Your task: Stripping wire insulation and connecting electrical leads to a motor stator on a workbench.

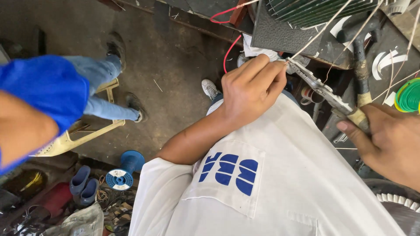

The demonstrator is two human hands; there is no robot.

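My left hand (pixel 251 85) pinches the end of a thin pale wire (pixel 321 30) that runs up and to the right. My right hand (pixel 385 140) grips the yellowish handle of a metal pair of pliers (pixel 323 89), whose jaws meet the wire at my left fingertips. Both hands are raised above my white shirt (pixel 271 175) with its blue-marked chest pocket.
Another person in a blue top (pixel 43 87) and jeans sits on a cream stool (pixel 83 131) at left. A blue spool (pixel 124 168) lies on the dark floor. A green wire reel (pixel 409 96), red wire (pixel 229 50) and a black finned part (pixel 306 17) crowd the bench.
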